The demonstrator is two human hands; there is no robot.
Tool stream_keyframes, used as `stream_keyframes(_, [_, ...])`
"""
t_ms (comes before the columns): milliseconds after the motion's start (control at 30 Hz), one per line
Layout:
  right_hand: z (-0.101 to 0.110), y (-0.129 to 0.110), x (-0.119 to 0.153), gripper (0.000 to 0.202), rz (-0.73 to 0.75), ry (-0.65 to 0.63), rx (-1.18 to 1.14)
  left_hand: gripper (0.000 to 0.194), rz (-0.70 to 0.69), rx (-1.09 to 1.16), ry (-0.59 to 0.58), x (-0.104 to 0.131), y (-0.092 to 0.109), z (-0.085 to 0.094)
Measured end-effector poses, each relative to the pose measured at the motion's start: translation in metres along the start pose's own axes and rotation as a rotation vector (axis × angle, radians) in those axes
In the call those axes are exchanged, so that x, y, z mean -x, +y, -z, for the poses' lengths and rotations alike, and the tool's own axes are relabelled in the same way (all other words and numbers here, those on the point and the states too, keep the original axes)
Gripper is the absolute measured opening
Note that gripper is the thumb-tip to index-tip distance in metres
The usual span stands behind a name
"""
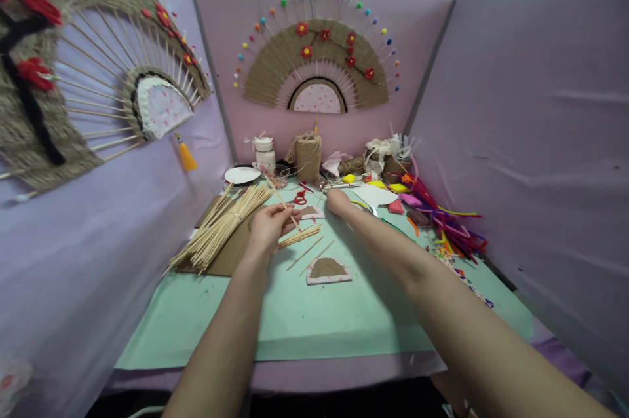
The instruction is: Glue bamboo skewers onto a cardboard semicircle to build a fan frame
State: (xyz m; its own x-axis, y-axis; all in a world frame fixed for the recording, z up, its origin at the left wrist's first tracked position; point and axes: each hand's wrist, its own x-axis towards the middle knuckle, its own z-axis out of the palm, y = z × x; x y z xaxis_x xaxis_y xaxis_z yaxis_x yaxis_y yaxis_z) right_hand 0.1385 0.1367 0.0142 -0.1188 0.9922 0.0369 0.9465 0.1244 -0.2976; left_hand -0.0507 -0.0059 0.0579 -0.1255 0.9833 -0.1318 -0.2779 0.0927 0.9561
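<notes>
My left hand (269,229) pinches a thin wooden stick (281,200), which slants up and away from the fingers. Below it lies a small pile of similar loose sticks (301,236), with two single sticks apart to the right. Farther back, my right hand (336,200) is curled near the table's rear; its fingertips and anything in them are hidden. A half-round cardboard piece (328,268) edged in pink-dotted fabric lies in front. A second such piece (309,212) sits between the hands, beside red-handled scissors (299,198).
A tied bundle of sticks (221,228) rests on brown cardboard (236,254) at left. Twine (308,156), a white jar (264,154) and a white plate (242,175) stand behind. Coloured pipe cleaners (442,211) spread at right. Decorated fans (319,64) hang on the partitions.
</notes>
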Motion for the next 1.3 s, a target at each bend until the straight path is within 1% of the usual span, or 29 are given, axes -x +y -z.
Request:
stream_keyframes(100, [0.011,0.001,0.011,0.035,-0.002,-0.013,-0.133,0.011,0.032,0.008,-0.016,-0.017,-0.007,-0.012])
stream_keyframes(200, [0.019,-0.001,0.033,0.032,0.072,-0.058,-0.304,0.016,0.051,0.011,-0.026,-0.033,-0.021,-0.021])
stream_keyframes(300, [0.016,-0.006,0.062,0.023,0.166,-0.109,-0.488,0.018,0.044,0.018,-0.036,-0.041,-0.036,-0.023])
stream_keyframes(400, [0.006,-0.012,0.082,0.021,0.227,-0.106,-0.632,0.018,0.024,0.019,-0.057,-0.041,-0.046,-0.021])
stream_keyframes(467, [-0.001,-0.015,0.088,0.022,0.258,-0.088,-0.693,0.019,0.009,0.019,-0.074,-0.039,-0.049,-0.02])
stream_keyframes(567, [-0.008,-0.018,0.088,0.024,0.309,-0.079,-0.73,0.024,-0.016,0.014,-0.091,-0.039,-0.052,-0.017])
stream_keyframes(667, [-0.012,-0.02,0.087,0.022,0.352,-0.103,-0.714,0.028,-0.036,-0.003,-0.088,-0.04,-0.053,-0.015])
stream_keyframes(767, [-0.011,-0.019,0.088,0.018,0.372,-0.148,-0.647,0.03,-0.058,-0.024,-0.072,-0.041,-0.052,-0.014])
stream_keyframes(867, [-0.003,-0.013,0.08,0.016,0.367,-0.221,-0.526,0.027,-0.082,-0.034,-0.059,-0.041,-0.051,-0.015])
stream_keyframes(933, [0.006,-0.006,0.065,0.019,0.343,-0.256,-0.424,0.024,-0.095,-0.032,-0.048,-0.041,-0.051,-0.016])
stream_keyframes(1000, [0.016,0.0,0.042,0.025,0.298,-0.24,-0.314,0.022,-0.104,-0.033,-0.036,-0.041,-0.051,-0.016])
stream_keyframes(1067, [0.021,0.003,0.018,0.032,0.252,-0.17,-0.205,0.022,-0.113,-0.045,-0.027,-0.041,-0.051,-0.016])
stream_keyframes(1167, [0.018,0.002,-0.007,0.035,0.259,-0.086,-0.07,0.021,-0.129,-0.073,-0.022,-0.039,-0.05,-0.014])
stream_keyframes(1300, [0.004,-0.002,-0.017,0.034,0.359,-0.072,0.03,0.02,-0.134,-0.092,-0.02,-0.037,-0.05,-0.012])
